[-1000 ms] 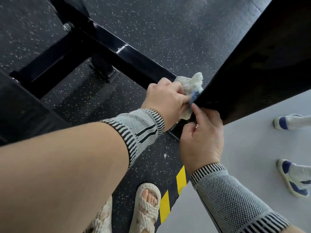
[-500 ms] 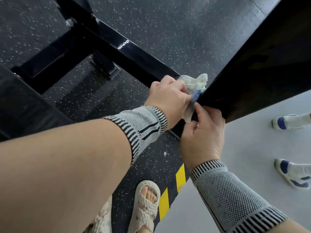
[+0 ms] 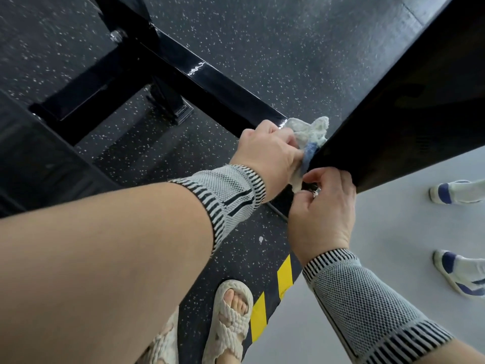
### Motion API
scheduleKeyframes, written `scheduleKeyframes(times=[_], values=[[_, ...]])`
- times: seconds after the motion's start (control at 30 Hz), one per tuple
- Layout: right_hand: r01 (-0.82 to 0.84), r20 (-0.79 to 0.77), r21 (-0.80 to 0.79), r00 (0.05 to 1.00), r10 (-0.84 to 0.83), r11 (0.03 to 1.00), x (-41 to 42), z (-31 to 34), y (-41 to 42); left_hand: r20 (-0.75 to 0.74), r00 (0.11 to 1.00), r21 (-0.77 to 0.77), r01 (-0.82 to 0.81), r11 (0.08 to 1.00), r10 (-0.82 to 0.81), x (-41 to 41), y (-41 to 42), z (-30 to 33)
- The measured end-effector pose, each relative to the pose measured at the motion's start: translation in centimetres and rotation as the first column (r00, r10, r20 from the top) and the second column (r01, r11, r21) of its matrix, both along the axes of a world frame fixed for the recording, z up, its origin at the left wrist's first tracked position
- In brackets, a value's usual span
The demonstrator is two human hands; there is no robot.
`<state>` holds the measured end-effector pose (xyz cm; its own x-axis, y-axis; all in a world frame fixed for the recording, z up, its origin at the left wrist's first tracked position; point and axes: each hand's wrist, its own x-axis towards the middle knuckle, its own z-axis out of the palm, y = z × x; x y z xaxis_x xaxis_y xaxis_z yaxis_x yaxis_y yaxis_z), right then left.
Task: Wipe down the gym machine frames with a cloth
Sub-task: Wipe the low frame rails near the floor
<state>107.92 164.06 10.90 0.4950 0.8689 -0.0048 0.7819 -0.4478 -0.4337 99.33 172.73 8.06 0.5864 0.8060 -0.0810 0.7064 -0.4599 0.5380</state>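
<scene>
A black upright beam (image 3: 409,101) of the gym machine frame rises from centre to the upper right. My left hand (image 3: 267,153) grips a crumpled white cloth (image 3: 312,130) with a blue patch and presses it against the beam's left face. My right hand (image 3: 325,206) is just below it, its fingers curled round the beam's lower edge and its thumb touching the cloth's bottom end. A glossy black floor rail (image 3: 199,77) of the same frame runs from the upper left down to my hands. Both wrists wear grey striped knitted sleeves.
Speckled black rubber flooring (image 3: 275,43) lies under the frame. A yellow-and-black striped edge (image 3: 273,295) separates it from a light grey floor (image 3: 393,232). My sandalled foot (image 3: 231,316) stands at the bottom. Another person's white-and-blue shoes (image 3: 456,269) are at the right edge.
Both hands and the cloth stayed at the same spot on the beam, shifting only slightly. My right thumb has curled lower under the cloth.
</scene>
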Motion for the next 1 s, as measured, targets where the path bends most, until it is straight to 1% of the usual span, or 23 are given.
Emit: scheduleKeyframes(times=[0.13,0.27,0.37,0.43,0.5,0.53,0.57,0.6,0.63,0.67,0.73,0.8,0.83,0.87,0.93,0.97,1.0], values=[[0.001,0.011,0.011,1.0,-0.001,1.0,-0.3,-0.2,0.2,-0.035,0.999,0.008,0.011,1.0,-0.011,0.9,1.0,0.3],[-0.024,0.033,0.025,0.999,0.023,0.999,-0.1,-0.4,0.0,-0.026,0.999,-0.013,-0.027,1.0,0.026,2.8,2.7,0.4],[-0.042,0.05,0.01,0.998,0.042,0.999,0.2,-0.6,-0.3,-0.001,0.999,-0.009,-0.054,0.999,0.054,3.2,2.2,0.3],[-0.05,0.047,0.016,0.998,0.05,0.999,0.4,-0.6,-0.3,0.006,1.0,-0.013,-0.012,1.0,0.012,1.6,1.1,0.5],[-0.046,0.033,0.007,0.998,0.046,0.999,0.5,-0.5,-0.3,-0.029,0.996,-0.001,0.087,0.996,-0.087,-0.9,-0.2,0.3],[-0.035,0.021,-0.005,0.999,0.035,0.999,0.3,-0.4,-0.3,-0.069,0.989,-0.007,0.132,0.991,-0.132,-2.2,-0.7,0.0],[-0.025,0.011,-0.014,1.0,0.025,1.0,0.0,-0.3,-0.4,-0.093,0.986,-0.007,0.136,0.991,-0.136,-3.6,-1.3,-0.7],[-0.024,0.006,-0.013,1.0,0.024,1.0,-0.3,-0.2,-0.4,-0.092,0.991,0.013,0.099,0.995,-0.097,-4.8,-1.8,-1.1],[-0.032,0.012,0.003,0.999,0.031,0.999,-0.6,-0.1,-0.5,-0.035,0.999,0.058,0.031,0.998,-0.029,-5.5,-2.0,-1.5],[-0.047,0.028,0.019,0.999,0.046,0.999,-0.9,-0.1,-0.8,0.066,0.996,0.11,-0.059,0.992,0.052,-5.8,-2.2,-1.7],[-0.097,0.094,0.012,0.991,0.095,0.995,-1.3,-0.4,-1.6,0.207,0.967,0.177,-0.186,0.966,0.148,-5.0,-1.9,-1.7],[-0.169,0.205,-0.044,0.963,0.175,0.985,-1.3,-0.9,-2.5,0.295,0.938,0.194,-0.243,0.95,0.18,-2.8,-0.8,-0.9],[-0.195,0.24,-0.087,0.948,0.21,0.977,-1.2,-1.0,-2.9,0.307,0.936,0.202,-0.239,0.95,0.171,-1.6,0.0,-0.3],[-0.208,0.258,-0.129,0.937,0.236,0.97,-1.1,-1.2,-3.3,0.267,0.954,0.204,-0.193,0.96,0.135,-0.3,0.6,-0.1],[-0.221,0.27,-0.184,0.926,0.266,0.958,-0.8,-1.5,-3.7,0.06,0.997,0.167,-0.061,0.984,0.052,1.9,1.6,0.1],[-0.229,0.277,-0.196,0.92,0.278,0.954,-0.7,-1.6,-3.8,-0.014,1.0,0.142,-0.02,0.99,0.023,2.4,2.0,0.0],[-0.239,0.283,-0.203,0.914,0.29,0.95,-0.5,-1.7,-3.8,-0.055,0.998,0.105,0.002,0.994,0.004,2.7,2.2,0.0]])
